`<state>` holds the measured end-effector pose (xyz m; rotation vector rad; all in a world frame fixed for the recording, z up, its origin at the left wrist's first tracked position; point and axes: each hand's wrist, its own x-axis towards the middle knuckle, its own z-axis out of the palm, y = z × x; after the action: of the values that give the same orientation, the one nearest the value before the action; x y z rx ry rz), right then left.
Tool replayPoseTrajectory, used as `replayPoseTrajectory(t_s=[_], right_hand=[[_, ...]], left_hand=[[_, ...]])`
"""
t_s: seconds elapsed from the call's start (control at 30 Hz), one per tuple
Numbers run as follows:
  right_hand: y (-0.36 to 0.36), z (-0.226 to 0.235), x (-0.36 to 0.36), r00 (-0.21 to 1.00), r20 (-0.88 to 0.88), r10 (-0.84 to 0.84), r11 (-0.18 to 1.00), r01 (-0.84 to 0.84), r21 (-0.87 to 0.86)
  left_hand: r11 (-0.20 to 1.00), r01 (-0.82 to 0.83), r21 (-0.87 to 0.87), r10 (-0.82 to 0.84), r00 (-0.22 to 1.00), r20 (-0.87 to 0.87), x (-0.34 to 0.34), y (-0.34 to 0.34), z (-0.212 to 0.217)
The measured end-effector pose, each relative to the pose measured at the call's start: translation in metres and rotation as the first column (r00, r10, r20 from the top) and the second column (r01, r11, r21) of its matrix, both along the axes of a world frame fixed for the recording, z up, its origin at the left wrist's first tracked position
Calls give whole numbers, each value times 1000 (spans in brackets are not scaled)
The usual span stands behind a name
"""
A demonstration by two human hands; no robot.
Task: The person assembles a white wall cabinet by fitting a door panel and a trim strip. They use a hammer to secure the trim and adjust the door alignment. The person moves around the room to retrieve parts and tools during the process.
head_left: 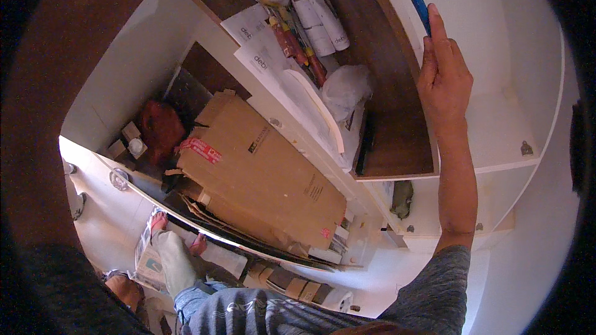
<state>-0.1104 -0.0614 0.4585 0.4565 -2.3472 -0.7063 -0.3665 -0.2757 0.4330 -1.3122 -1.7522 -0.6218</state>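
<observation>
My right hand (pixel 446 80) is raised at the upper right, closed round the blue handle of a slim tool (pixel 419 11). The index finger lies along the handle. The tool's dark brown end reaches the top edge, and its kind cannot be made out. Behind the hand is the white inside of a wall cabinet, beside an open brown shelf compartment (pixel 397 127). At the lower left, a bit of bare skin (pixel 127 293) shows by my dark left sleeve. It seems to be part of my left arm or hand; no fingers can be made out.
The brown compartment holds rolled papers (pixel 310 9), red-handled tools (pixel 288 40), a clear plastic bag (pixel 347 92) and paper sheets (pixel 270 65). Below, a large flat cardboard box (pixel 261 167) leans by a red bundle (pixel 161 127). My sandalled feet (pixel 159 220) stand near more boxes.
</observation>
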Motion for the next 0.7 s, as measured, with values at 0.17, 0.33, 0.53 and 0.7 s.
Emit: replayPoseTrajectory(t_s=[0.17,0.33,0.53,0.7], right_hand=[[-3,3,-9,1000,-2,21,1000,-21,21],[-6,2,-10,1000,6,-21,999,21,41],[-8,2,-16,999,2,46,998,-46,34],[-13,2,-21,996,10,89,996,-89,13]], left_hand=[[979,-192,-70,185,978,-101,3,1,5],[993,-83,-78,83,997,-5,1,3,5],[999,44,-25,-40,992,122,3,-2,4],[994,-99,-39,103,985,136,4,0,6]])
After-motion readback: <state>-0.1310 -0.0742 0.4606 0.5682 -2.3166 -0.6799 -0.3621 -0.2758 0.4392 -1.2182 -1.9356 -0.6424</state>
